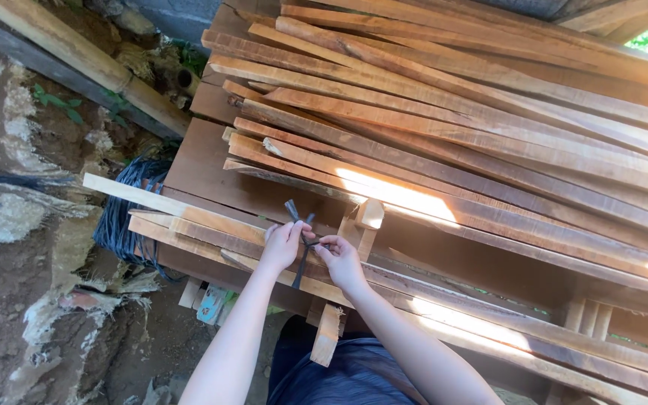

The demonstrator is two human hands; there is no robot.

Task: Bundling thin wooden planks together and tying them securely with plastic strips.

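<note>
1. Ground at the far left is bare earth and rubble, with a coil of dark cord [125,217] lying just beside the ends of the wooden slats [189,225].
2. Our left hand [283,244] reaches forward from the lower middle, fingers curled and pinching the dark strap [303,240] where it crosses the slat bundle.
3. Our right hand [339,259] sits just beside it, fingers pinching the same strap.
4. We see the strap run roughly upright across the slats, its two ends splayed above our hands.
5. The slats' long axis runs left to lower right; the stacked planks [474,127] crowd the bench beyond.
</note>
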